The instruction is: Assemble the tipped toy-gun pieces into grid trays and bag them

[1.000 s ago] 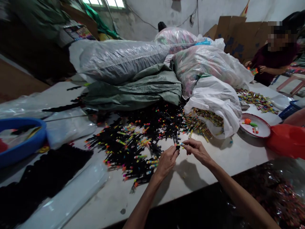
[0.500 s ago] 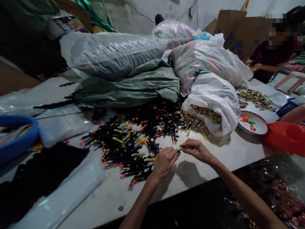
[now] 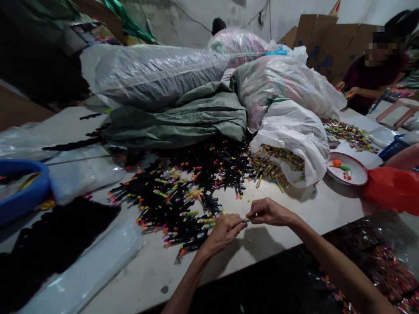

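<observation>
My left hand (image 3: 227, 229) is closed, its fingers wrapped round a small tube (image 3: 246, 220) with a coloured pattern, mostly hidden by the fingers. Facing it, my right hand (image 3: 270, 211) pinches at the tube's tip; whatever lies between these fingertips is too small to make out. Both hands hover over the white table (image 3: 281, 237) near its front edge. Left of them spreads a pile of black plastic pieces (image 3: 173, 209) with bright orange, yellow and pink tips. Patterned tubes (image 3: 268, 168) spill from a white sack (image 3: 294, 135) beyond my right hand.
Full plastic bags (image 3: 157, 74) and a dark green sack (image 3: 180, 117) crowd the back. A blue basin (image 3: 42, 174) and a clear bag (image 3: 91, 266) lie left. On the right are a red-rimmed bowl (image 3: 356, 176) and a red bag (image 3: 393, 189). Another person (image 3: 369, 83) sits far right.
Both hands have come slightly lower and nearer the table's front edge, still meeting at the small tube. A little yellow piece now shows on the table just beyond my right hand.
</observation>
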{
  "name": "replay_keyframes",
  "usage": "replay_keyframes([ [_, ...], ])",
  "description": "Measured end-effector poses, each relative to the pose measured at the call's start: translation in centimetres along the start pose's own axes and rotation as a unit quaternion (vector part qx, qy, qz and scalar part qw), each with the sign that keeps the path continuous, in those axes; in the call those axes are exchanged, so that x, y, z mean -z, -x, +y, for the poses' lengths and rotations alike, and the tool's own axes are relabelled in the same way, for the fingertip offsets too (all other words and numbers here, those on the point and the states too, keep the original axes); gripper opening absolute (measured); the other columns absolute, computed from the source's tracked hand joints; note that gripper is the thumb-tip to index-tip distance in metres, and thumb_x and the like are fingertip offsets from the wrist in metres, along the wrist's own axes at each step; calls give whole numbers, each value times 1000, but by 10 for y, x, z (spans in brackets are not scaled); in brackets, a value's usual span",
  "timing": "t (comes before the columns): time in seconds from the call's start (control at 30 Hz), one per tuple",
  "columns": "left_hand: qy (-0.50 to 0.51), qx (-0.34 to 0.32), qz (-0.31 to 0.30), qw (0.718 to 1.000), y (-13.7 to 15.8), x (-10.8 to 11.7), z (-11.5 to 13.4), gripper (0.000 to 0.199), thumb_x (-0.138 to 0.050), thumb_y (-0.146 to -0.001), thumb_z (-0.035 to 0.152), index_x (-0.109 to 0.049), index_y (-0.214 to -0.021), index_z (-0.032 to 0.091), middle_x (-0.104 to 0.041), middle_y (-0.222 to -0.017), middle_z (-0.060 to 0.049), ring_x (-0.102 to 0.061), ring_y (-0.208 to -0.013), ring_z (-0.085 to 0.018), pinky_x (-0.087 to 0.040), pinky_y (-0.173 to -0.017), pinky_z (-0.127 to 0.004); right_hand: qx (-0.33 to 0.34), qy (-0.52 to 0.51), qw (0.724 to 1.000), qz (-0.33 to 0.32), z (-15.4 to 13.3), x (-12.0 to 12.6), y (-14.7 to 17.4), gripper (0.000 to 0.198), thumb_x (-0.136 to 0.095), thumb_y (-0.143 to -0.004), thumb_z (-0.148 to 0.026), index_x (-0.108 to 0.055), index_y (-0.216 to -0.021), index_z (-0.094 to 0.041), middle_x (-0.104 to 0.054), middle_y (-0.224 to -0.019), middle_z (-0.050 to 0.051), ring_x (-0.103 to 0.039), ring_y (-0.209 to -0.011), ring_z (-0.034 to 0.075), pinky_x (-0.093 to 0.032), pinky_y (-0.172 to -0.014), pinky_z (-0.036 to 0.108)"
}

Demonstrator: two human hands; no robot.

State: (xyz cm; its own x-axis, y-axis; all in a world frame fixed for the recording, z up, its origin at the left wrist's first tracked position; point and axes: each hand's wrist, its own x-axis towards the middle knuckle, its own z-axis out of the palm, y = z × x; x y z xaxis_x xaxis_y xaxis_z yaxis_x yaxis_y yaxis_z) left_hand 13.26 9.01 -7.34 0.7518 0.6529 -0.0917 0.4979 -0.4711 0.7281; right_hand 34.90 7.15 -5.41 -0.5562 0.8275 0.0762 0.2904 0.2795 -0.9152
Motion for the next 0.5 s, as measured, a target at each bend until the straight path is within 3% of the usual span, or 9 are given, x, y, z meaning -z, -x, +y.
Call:
replay_keyframes([
  [0.33, 112, 20, -46, 992, 7, 2, -2, 43, -38, -89, 45, -51, -60, 17, -50, -61, 1, -46, -64, -12, -31, -61, -25, 5, -47, 997, -54, 14, -14, 2, 18, -68, -77, -26, -74, -90, -15, -57, -68, 0, -51, -63, 10, -39, -60, 20],
  [0.5, -1, 57, -27, 998, 9, 39, -12, 38, -42, -87, 45, -62, -67, 19, -56, -66, 1, -49, -64, -13, -33, -61, -25, -46, -22, 998, 44, 29, -4, -7, 38, -62, -83, -33, -64, -117, -17, -63, -84, 4, -56, -70, 12, -42, -61, 21],
])
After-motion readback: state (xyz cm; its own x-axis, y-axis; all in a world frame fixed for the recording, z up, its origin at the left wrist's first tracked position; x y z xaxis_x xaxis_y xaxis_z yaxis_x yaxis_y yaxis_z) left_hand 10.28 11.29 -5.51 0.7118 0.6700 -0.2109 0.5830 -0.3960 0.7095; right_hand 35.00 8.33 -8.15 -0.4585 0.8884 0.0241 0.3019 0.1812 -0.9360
